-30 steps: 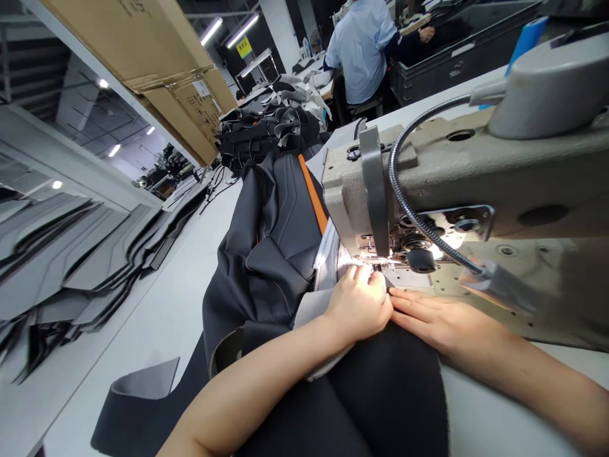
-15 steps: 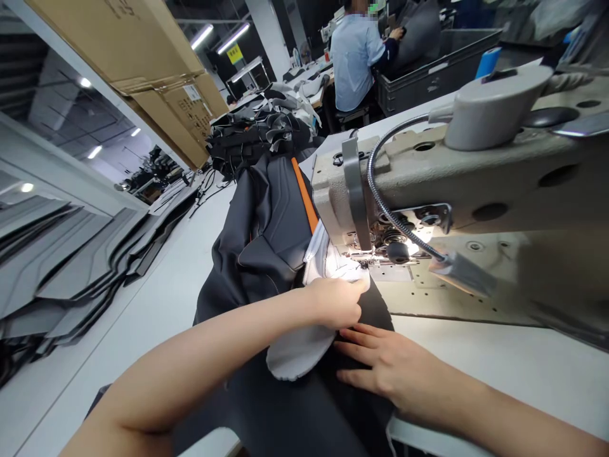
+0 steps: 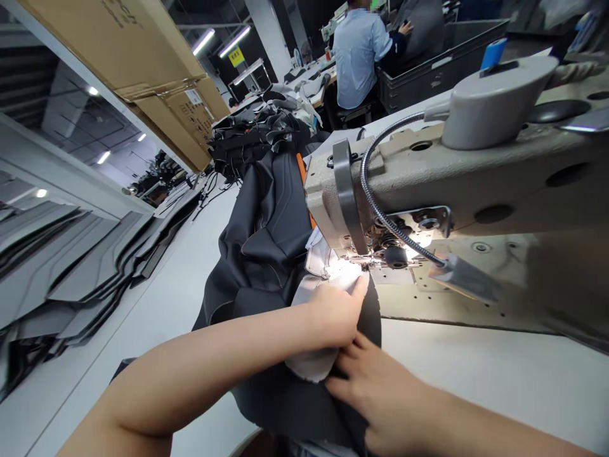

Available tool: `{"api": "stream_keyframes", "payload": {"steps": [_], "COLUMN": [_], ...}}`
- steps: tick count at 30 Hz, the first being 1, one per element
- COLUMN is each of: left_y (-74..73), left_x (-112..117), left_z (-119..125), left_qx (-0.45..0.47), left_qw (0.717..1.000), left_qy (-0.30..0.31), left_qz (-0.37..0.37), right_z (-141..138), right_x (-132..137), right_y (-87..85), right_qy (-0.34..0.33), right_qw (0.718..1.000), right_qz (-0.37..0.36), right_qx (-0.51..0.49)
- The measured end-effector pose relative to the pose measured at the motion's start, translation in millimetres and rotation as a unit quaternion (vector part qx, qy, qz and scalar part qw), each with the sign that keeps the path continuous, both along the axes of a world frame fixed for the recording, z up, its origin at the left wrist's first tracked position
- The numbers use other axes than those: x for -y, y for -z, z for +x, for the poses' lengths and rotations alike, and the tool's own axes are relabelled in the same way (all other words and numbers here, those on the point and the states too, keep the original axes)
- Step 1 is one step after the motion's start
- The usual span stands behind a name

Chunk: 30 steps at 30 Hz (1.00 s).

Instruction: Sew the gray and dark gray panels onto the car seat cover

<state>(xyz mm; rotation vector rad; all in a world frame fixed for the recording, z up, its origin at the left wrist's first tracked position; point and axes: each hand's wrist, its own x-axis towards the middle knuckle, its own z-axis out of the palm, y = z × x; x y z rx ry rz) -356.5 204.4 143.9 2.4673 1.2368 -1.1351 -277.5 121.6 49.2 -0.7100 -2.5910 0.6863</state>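
A light grey fabric piece (image 3: 311, 362) lies over a large black fabric cover (image 3: 266, 254), its lit upper end beneath the needle area of a sewing machine (image 3: 409, 184). My left hand (image 3: 337, 311) reaches across and presses on the grey piece, index finger stretched towards the presser foot and the other fingers curled under. Just below it, my right hand (image 3: 380, 393) has its fingers bent in at the edge of the fabric layers, gripping the black cover. Its fingertips are partly hidden by my left hand. An orange strip (image 3: 301, 168) shows beside the machine head.
Stacked grey panels (image 3: 95, 260) lie to the left on the white table (image 3: 190, 273). Cardboard boxes (image 3: 143, 70) stand at upper left. Behind are a heap of dark pieces (image 3: 261, 133), a seated person (image 3: 354, 57) and a black bin (image 3: 428, 79).
My right hand has gone from lying flat with fingers spread to bent fingers close under my left hand. The fabric has shifted, its lower black part now bunched higher.
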Motion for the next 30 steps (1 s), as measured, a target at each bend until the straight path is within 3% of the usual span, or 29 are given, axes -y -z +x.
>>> {"api": "stream_keyframes", "payload": {"steps": [3, 9, 12, 15, 17, 22, 26, 30], "left_y": [-6.4, 2.0, 9.2, 8.3, 5.4, 1.4, -2.3, -1.8], "left_x": [-4.5, -10.9, -2.7, 1.5, -0.4, -4.2, 3.9, 6.6], "left_z": [-4.1, -1.2, -3.2, -7.3, -8.2, -5.7, -10.5, -15.4], "left_qx": [0.011, 0.061, 0.042, 0.026, 0.051, 0.090, 0.051, 0.057], "left_qw": [1.000, 0.997, 0.999, 0.999, 0.997, 0.992, 0.995, 0.996], "left_qy": [0.003, -0.036, -0.028, -0.026, -0.040, -0.067, -0.034, -0.020], "left_qz": [-0.028, -0.027, -0.016, -0.036, -0.049, -0.057, -0.075, -0.066], "right_z": [-17.6, -57.1, -48.3, -31.6, -27.6, -42.7, -42.5, -30.3], "right_x": [13.3, 3.2, -0.4, 4.4, 9.0, 15.3, 20.6, 23.6], "right_y": [6.2, 16.1, 11.9, 3.7, 0.4, 12.9, 24.4, 23.8], "right_qy": [-0.008, 0.107, 0.106, 0.063, 0.068, 0.181, 0.178, 0.193], "right_qw": [1.000, 0.991, 0.987, 0.990, 0.990, 0.978, 0.968, 0.954], "right_qz": [0.015, -0.058, -0.074, -0.063, -0.041, 0.094, 0.170, 0.227], "right_qx": [-0.013, -0.054, -0.091, -0.109, -0.113, -0.036, 0.037, 0.018]}}
